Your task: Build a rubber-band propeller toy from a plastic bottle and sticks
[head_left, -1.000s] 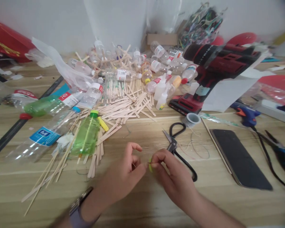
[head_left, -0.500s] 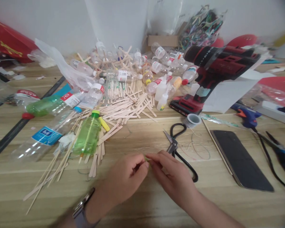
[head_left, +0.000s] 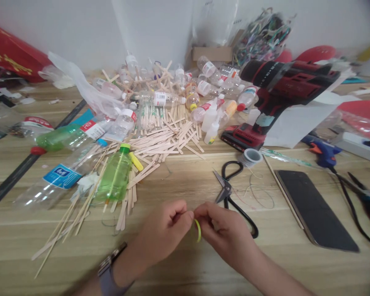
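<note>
A thin yellow-green strip (head_left: 198,231) hangs in a curve from between my fingertips, low in the middle of the view. My right hand (head_left: 223,228) pinches it at its upper end. Close against it, fingertips nearly touching, my left hand (head_left: 169,228) is closed with thumb on curled forefinger; what it holds, if anything, is hidden. Black-handled scissors (head_left: 226,187) lie with blades apart just beyond my right hand. A green bottle (head_left: 114,176) with a lime cap stands beyond my left hand.
Wooden sticks (head_left: 163,142) and small plastic bottles (head_left: 160,98) cover the table's back. On the right are a red and black drill (head_left: 283,82), a grey spool (head_left: 252,156), a phone (head_left: 316,209) and a blue glue gun (head_left: 325,154). A labelled clear bottle (head_left: 61,176) lies left.
The yellow-green strip now hangs below my fingertips, where before only a small bit showed between them. My right-hand fingers have shifted slightly; both hands stay close together.
</note>
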